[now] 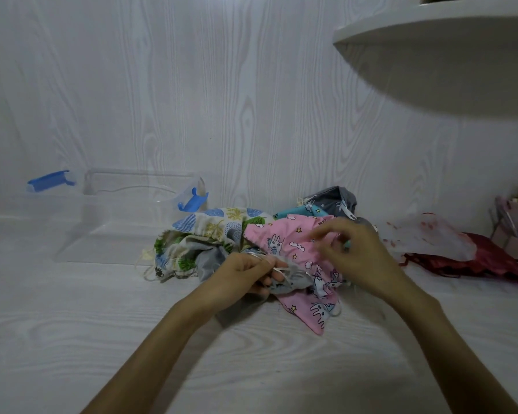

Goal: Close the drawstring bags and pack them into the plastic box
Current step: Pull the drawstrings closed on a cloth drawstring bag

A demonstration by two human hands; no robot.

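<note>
A heap of cloth drawstring bags lies in the middle of the white table. A pink bag [293,243] with a rabbit print is on top, a leaf-print bag [204,231] lies to its left, and teal and dark grey bags [335,204] lie behind. My left hand [245,273] grips the gathered mouth and white cord of a grey bag [293,283]. My right hand [353,252] hovers over the pink bag with fingers curled; whether it pinches a cord is hidden. The clear plastic box [126,216] with blue clips stands empty at the left.
The box lid with a blue clip [48,182] lies to the left of the box. A red mesh bag [485,261] and a white translucent sheet [431,237] lie at the right, with pinkish containers at the far right edge. A white curved shelf [431,46] overhangs at upper right.
</note>
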